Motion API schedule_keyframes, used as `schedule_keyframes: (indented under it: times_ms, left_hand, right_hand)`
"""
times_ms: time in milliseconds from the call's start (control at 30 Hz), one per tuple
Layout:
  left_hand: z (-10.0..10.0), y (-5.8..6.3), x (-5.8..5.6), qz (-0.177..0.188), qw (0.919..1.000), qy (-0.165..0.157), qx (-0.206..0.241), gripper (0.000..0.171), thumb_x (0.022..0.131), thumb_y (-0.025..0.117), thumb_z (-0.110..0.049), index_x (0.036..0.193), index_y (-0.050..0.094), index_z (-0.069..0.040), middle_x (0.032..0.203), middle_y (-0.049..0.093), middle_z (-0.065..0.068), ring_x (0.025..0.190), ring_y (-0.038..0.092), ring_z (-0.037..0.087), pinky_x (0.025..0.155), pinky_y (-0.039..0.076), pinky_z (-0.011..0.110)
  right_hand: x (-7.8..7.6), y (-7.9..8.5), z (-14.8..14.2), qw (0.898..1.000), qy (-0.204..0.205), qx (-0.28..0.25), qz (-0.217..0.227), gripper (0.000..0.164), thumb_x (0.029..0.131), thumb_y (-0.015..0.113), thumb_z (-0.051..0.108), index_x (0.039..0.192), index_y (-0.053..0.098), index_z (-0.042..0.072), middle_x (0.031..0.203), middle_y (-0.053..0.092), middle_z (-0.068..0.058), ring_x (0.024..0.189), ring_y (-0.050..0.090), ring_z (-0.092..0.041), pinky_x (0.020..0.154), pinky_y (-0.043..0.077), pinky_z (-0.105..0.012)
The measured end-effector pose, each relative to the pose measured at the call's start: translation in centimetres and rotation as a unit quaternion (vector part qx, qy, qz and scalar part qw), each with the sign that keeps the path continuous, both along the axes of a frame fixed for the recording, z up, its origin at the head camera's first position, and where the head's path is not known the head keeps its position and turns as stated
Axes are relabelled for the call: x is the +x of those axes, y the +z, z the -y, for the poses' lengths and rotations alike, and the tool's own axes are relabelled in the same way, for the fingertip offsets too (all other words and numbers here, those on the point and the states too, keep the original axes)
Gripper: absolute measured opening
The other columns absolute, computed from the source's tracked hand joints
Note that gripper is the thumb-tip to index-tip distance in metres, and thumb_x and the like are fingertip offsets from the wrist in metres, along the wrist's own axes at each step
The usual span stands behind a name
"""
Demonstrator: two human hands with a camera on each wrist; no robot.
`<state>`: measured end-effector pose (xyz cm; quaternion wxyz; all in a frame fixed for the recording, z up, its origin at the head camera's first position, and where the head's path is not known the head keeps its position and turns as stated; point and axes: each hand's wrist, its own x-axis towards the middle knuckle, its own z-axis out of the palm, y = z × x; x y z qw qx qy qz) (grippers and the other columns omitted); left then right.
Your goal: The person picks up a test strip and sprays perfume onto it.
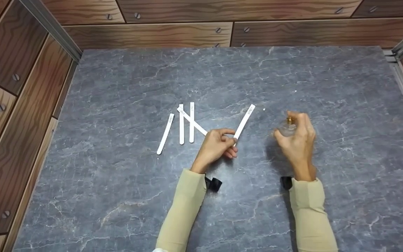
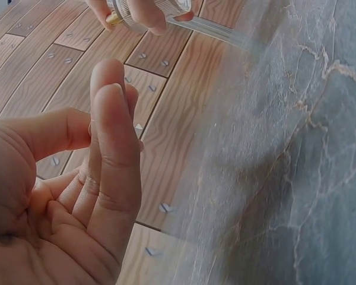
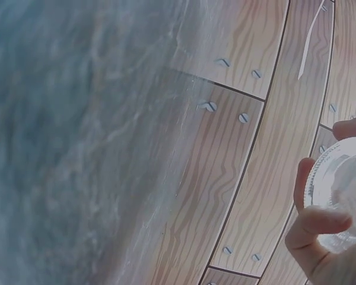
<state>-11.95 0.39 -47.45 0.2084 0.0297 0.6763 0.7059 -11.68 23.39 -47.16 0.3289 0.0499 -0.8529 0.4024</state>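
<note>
My left hand [image 1: 219, 143] pinches the lower end of a white paper test strip [image 1: 245, 120] between thumb and fingers, its printed end pointing up and away to the right. In the left wrist view the fingers [image 2: 118, 142] largely hide that strip. Off to the right, my right hand [image 1: 297, 138] grips a clear glass perfume bottle [image 1: 287, 131] with a gold spray nozzle [image 1: 290, 120], the index finger at its top. The right wrist view shows the round ribbed base of the bottle [image 3: 347, 190], fingers curled round it. A gap separates strip and bottle.
More white strips lie left of my left hand: one slanted strip [image 1: 165, 134] apart, two upright, and a diagonal strip [image 1: 196, 124] crossing them. Small white specks [image 1: 263, 109] dot the grey marbled table [image 1: 135, 87]. Wood-patterned panels [image 1: 149, 35] border the back and sides.
</note>
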Motion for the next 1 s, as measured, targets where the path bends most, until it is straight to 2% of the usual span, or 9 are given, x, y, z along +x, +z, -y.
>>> schedule_keyframes:
  times_ms: [233, 600, 1000]
  left_hand:
    - [-0.1, -0.1, 0.17, 0.002, 1.0, -0.001, 0.006, 0.034, 0.094, 0.054, 0.011, 0.127, 0.058, 0.016, 0.063, 0.065, 0.007, 0.048, 0.063, 0.011, 0.051, 0.061, 0.027]
    - [-0.17, 0.28, 0.26, 0.003, 1.0, -0.003, 0.005, 0.034, 0.095, 0.054, 0.011, 0.128, 0.057, 0.016, 0.063, 0.064, 0.006, 0.049, 0.064, 0.011, 0.053, 0.062, 0.029]
    - [-0.13, 0.35, 0.16, -0.004, 1.0, -0.004, 0.006, 0.035, 0.095, 0.055, 0.01, 0.129, 0.058, 0.014, 0.063, 0.064, 0.006, 0.049, 0.064, 0.011, 0.05, 0.061, 0.026]
  right_hand:
    - [0.13, -0.15, 0.06, 1.0, -0.008, 0.011, -0.008, 0.041, 0.062, 0.073, -0.014, 0.1, 0.059, -0.009, 0.088, 0.06, -0.025, 0.079, 0.06, -0.041, 0.071, 0.049, -0.054]
    - [0.15, 0.09, 0.21, 0.999, -0.031, 0.009, 0.005, 0.04, 0.062, 0.072, -0.016, 0.098, 0.058, -0.009, 0.089, 0.059, -0.026, 0.08, 0.059, -0.045, 0.075, 0.051, -0.062]
    - [-0.07, 0.3, 0.07, 0.999, -0.044, 0.024, -0.004, 0.037, 0.066, 0.068, -0.011, 0.102, 0.059, -0.009, 0.09, 0.058, -0.025, 0.077, 0.058, -0.044, 0.069, 0.049, -0.06]
